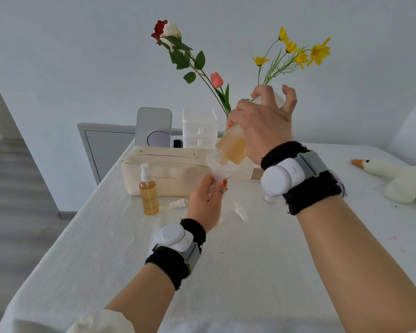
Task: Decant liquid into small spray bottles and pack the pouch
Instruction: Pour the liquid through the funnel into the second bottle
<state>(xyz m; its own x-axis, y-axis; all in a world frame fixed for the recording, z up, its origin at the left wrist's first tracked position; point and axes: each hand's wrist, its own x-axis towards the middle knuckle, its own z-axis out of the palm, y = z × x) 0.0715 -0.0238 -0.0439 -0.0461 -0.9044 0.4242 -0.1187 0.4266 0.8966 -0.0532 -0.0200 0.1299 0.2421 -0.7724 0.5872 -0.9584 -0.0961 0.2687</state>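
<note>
Step, as judged: decanting, mid-pour; packing not yet begun.

Bottle (231, 146): clear, squarish, amber liquid inside. Was gripped by right hand (262, 126), thumb and forefingers curled round base, outer fingers splayed free. Was tipped neck-down, mouth just inside funnel.

Funnel (222, 167): clear plastic, wide cone, thin stem. Was pinched at stem by left hand (205, 198), raised above counter (250, 260). Seemed to feed a small clear vessel within same grip; mostly hidden, could not tell for certain.

Spray bottle (149, 194): slim clear cylinder, white pump, amber fill near shoulder. Stood upright just in front of pouch, left of both hands.

Pouch (168, 175): cream fabric, boxy, zip-topped, small print on front. Lay behind left hand; looked closed.

Pump heads (179, 203): two, white, with dip tubes. Lay loose on counter, one either side of left hand; second blurred.

Counter: draped in white, nubbly cloth.

Also noted: flowers (178, 51), mirror (153, 127), clear drawers (199, 127) at back; plush goose (394, 179) at right.

Next move, as judged: called for steady tilt, stopping short of overflow, righting bottle, lifting funnel out, screwing on a pump head. Risk: drips on cloth.
</note>
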